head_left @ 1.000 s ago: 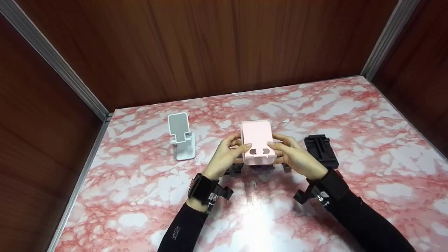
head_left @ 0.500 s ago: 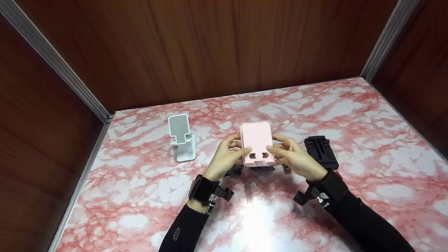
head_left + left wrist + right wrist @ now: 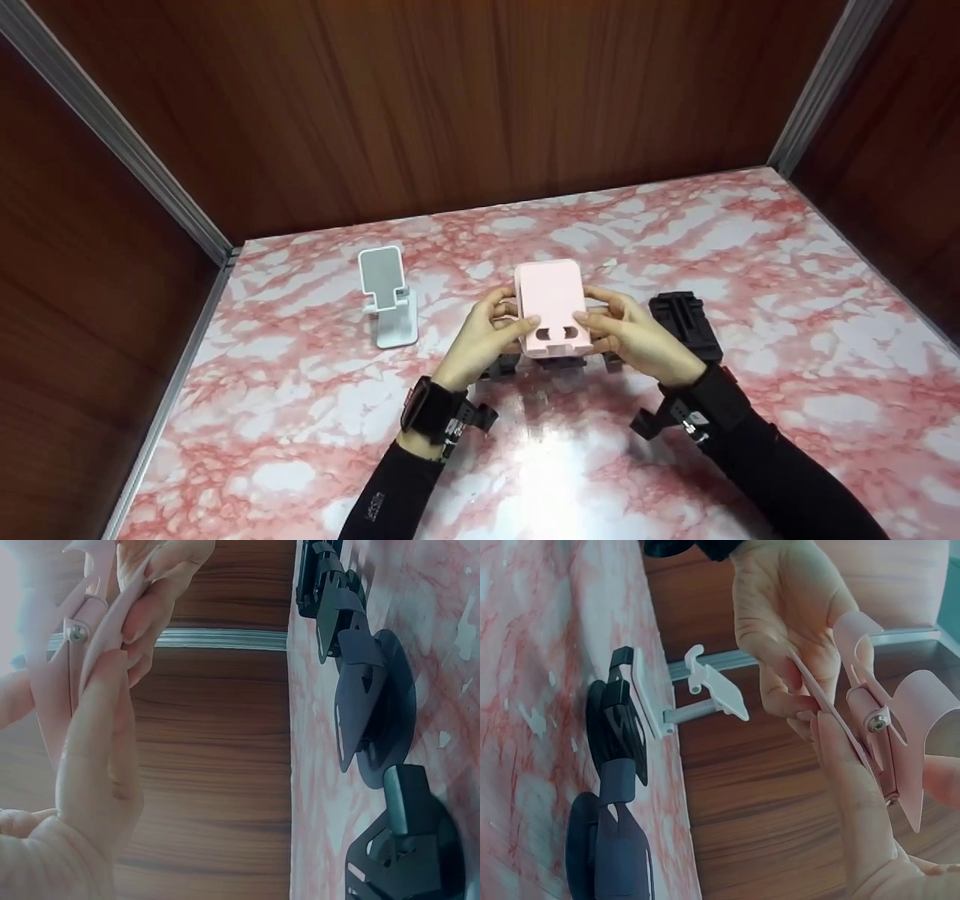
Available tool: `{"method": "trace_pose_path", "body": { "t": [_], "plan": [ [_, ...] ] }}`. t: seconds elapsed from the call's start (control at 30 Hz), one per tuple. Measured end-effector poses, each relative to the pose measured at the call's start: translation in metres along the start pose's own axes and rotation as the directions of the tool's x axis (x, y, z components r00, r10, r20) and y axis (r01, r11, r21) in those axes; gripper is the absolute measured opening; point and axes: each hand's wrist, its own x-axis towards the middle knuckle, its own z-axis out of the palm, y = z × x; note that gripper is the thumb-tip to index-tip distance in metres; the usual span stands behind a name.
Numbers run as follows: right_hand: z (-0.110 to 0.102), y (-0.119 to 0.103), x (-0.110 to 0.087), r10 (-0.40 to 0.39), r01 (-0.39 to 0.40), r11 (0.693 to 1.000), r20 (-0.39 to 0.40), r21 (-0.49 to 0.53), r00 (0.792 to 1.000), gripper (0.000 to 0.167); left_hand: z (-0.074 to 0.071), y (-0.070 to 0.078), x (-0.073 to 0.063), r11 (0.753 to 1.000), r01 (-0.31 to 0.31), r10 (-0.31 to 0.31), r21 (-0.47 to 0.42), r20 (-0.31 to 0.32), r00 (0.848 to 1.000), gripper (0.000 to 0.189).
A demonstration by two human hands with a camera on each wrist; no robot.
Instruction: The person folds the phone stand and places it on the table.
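Note:
A pink phone stand is held up over the middle of the table between both hands. My left hand grips its left edge, thumb on the front panel near one of two oval holes, fingers behind. On the opposite edge my right hand grips it the same way. Seen from the side in the right wrist view, the pink stand has its panels folded close together with a gap, a screwed hinge between them, and curved lips at one end. Dark folded stands lie on the table beneath, mostly hidden from the head view.
A white phone stand with a grey pad stands unfolded at the left. To the right lies a black folded stand, near the right forearm. Dark wooden panels wall the marbled table at the back and sides.
The pink stand's front panel has tilted slightly, so its holes and lower lip look different from a second ago. Both hands keep their grip in nearly the same place.

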Motion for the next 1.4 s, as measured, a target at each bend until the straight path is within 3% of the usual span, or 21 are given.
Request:
{"method": "trace_pose_path", "body": {
  "t": [0.13,0.2,0.23,0.3,0.37,0.47,0.73,0.9,1.0,1.17,1.33,1.4],
  "plan": [
    [-0.003,-0.001,-0.001,0.011,-0.012,0.999,0.023,0.04,1.0,0.069,-0.002,0.002,-0.003,0.997,-0.013,0.011,0.079,0.019,1.0,0.052],
    [-0.006,-0.002,-0.002,0.016,-0.017,0.999,0.03,0.048,0.999,0.07,-0.004,0.003,-0.005,0.981,-0.053,0.048,0.187,0.031,0.998,0.048],
    [-0.007,-0.003,-0.003,0.018,-0.019,0.998,0.032,0.052,0.999,0.07,-0.006,0.004,-0.006,0.961,-0.083,0.075,0.263,0.038,0.996,0.047],
    [-0.011,-0.004,-0.004,0.021,-0.022,0.998,0.033,0.051,0.999,0.07,-0.009,0.005,-0.009,0.902,-0.147,0.136,0.405,0.056,0.989,0.046],
    [-0.016,-0.006,-0.007,0.027,-0.029,0.998,0.036,0.049,0.999,0.07,-0.012,0.007,-0.012,0.825,-0.204,0.197,0.527,0.071,0.978,0.046],
    [-0.024,-0.009,-0.01,0.039,-0.04,0.998,0.037,0.046,0.999,0.07,-0.017,0.008,-0.017,0.733,-0.243,0.25,0.635,0.081,0.965,0.047],
    [-0.048,-0.015,-0.021,0.03,-0.031,0.998,0.002,0.061,1.0,0.069,-0.026,0.004,-0.029,0.536,-0.201,0.291,0.82,0.043,0.956,0.06],
    [-0.064,-0.019,-0.031,0.03,-0.029,0.997,-0.018,0.07,0.999,0.069,-0.034,-0.003,-0.03,0.393,-0.193,0.345,0.899,0.05,0.937,0.069],
    [-0.076,-0.021,-0.037,0.028,-0.025,0.995,-0.033,0.095,0.999,0.069,-0.04,-0.007,-0.033,0.326,-0.189,0.379,0.926,0.055,0.924,0.075],
    [-0.099,-0.022,-0.049,0.027,-0.017,0.992,-0.071,0.128,0.997,0.065,-0.049,-0.014,-0.039,0.256,-0.166,0.417,0.952,0.046,0.908,0.08],
    [-0.123,-0.021,-0.061,0.008,0.014,0.987,-0.139,0.158,0.99,0.026,-0.058,-0.019,-0.043,0.22,-0.126,0.428,0.967,0.02,0.903,0.08],
    [-0.133,-0.02,-0.066,0.001,0.028,0.982,-0.157,0.186,0.988,0.021,-0.06,-0.02,-0.044,0.211,-0.115,0.426,0.971,0.014,0.905,0.08]
  ]
}}
